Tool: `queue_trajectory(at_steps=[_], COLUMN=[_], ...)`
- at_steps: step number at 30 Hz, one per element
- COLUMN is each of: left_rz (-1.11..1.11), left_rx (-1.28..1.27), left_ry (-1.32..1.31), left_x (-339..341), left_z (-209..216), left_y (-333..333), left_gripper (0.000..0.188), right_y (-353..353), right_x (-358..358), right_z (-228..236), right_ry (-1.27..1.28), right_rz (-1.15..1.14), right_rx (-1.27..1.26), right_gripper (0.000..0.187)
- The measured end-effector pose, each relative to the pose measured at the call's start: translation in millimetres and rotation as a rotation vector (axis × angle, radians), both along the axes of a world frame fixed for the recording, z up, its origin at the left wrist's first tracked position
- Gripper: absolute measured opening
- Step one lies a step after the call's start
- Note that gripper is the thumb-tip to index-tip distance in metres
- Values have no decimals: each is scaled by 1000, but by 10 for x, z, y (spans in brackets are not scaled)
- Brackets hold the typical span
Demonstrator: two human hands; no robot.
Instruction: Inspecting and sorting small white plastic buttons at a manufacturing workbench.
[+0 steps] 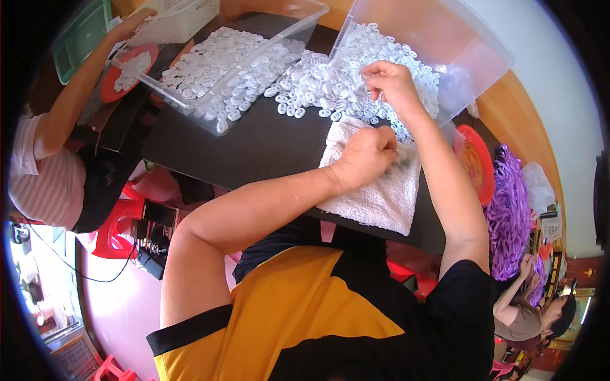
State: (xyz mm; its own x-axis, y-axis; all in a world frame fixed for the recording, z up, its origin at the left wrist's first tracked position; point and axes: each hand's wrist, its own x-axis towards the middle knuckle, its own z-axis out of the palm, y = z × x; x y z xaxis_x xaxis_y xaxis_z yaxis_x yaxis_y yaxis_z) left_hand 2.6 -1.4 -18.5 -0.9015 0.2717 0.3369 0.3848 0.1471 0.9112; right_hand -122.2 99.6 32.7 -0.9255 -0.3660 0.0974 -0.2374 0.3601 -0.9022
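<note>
My left hand [367,154] is closed in a fist above a folded white towel [375,206] at the table's near edge. Whatever its fingers hold is hidden; small dark spots show on the cloth beside it. Higher up, my right hand [395,87] hovers over a heap of small white oval plastic pieces [311,82], thumb and fingertips drawn together. If anything is pinched there, it is too small to name. Part of the heap spills out of a clear plastic bin [438,32] tipped on its side and onto the dark table [254,146].
Another clear bin [254,60] of similar white pieces stands to the left. Beyond it, another person's arm [82,76] reaches toward a white basket [181,19], above a red plate [143,60] of pieces. A red tray [476,165] and purple strips [506,216] are at right.
</note>
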Motion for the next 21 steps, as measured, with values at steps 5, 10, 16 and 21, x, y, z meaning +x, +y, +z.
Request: queue_trajectory(at_steps=[5,10,16,21], left_rz=[-62,26,157,153], left_rx=[219,547,517,462], left_ry=[-379,-516,-553,-499], left_x=[46,-29,-95,-97], left_z=[148,175,234,233], left_y=[-29,-30,-135,-99], left_gripper=[10,6,8,10], right_y=[249,538,877,1033], right_x=[119,360,865,1027], right_z=[69,6,-16,-129], right_ry=[-148,-166,-188,-101], right_rz=[-50,-106,-93,-128], right_rx=[-137,-198,-36,-61], right_gripper=[13,9,15,14])
